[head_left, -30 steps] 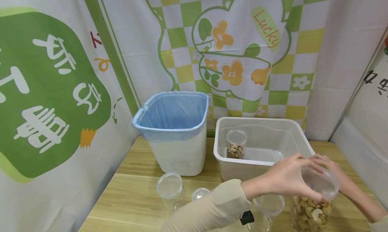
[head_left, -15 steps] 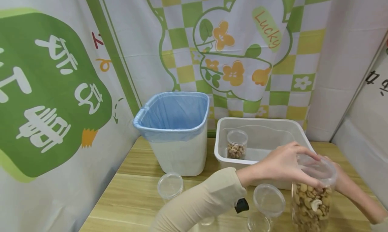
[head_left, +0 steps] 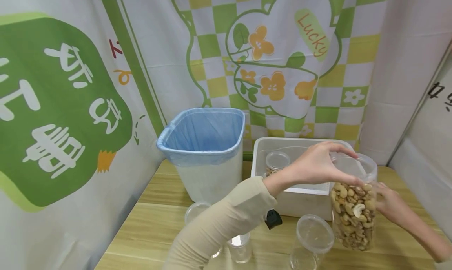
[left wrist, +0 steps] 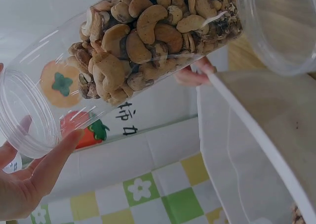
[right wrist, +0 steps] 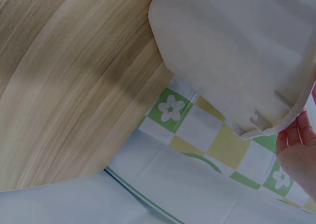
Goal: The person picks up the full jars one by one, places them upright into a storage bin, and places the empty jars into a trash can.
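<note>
In the head view my left hand (head_left: 318,164) holds a tall clear jar (head_left: 354,219) of cashews and other nuts by its lid, thumb and fingers spread around it. The jar stands upright in front of the right end of a white plastic bin (head_left: 300,203). A smaller lidded jar of nuts (head_left: 277,160) is inside that bin, partly hidden by my left forearm. My right hand (head_left: 392,203), partly behind the big jar, grips the bin's right end. The right wrist view shows its fingers (right wrist: 296,132) curled at the bin's rim.
An empty clear lidded jar (head_left: 314,242) stands on the wooden table (head_left: 141,230) left of the nut jar. More clear containers (head_left: 240,248) stand near my left sleeve. A white trash can (head_left: 212,179) with a blue liner is at the back left, before printed curtains.
My left hand has moved the nut jar up and slightly left, across the bin's front right corner. My right hand has come more into view at the bin's right end.
</note>
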Demonstrator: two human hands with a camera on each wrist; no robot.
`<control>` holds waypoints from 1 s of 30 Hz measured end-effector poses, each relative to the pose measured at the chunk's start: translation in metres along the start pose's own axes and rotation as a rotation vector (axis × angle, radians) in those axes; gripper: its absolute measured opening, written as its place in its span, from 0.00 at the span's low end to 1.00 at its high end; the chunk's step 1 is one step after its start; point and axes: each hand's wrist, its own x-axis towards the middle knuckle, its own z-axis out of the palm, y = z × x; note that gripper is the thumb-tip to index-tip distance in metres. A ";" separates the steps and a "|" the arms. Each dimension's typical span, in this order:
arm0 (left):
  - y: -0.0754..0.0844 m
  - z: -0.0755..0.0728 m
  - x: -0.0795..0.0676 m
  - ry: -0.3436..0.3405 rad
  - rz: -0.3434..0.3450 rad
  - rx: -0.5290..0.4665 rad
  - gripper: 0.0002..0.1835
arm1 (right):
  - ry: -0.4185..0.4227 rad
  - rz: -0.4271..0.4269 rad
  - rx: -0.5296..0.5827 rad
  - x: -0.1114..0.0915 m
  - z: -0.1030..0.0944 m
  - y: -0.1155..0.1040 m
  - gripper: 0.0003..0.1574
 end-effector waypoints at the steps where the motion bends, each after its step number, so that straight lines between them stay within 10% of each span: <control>1: -0.001 -0.003 0.001 0.008 -0.005 -0.007 0.24 | 0.000 -0.011 0.028 0.000 0.001 0.001 0.18; 17: -0.025 -0.032 0.036 0.235 -0.101 0.042 0.25 | -0.030 -0.026 0.050 0.004 0.001 -0.013 0.13; 30: -0.063 -0.012 0.062 0.340 -0.167 0.078 0.28 | -0.029 0.000 0.033 0.005 0.000 -0.012 0.11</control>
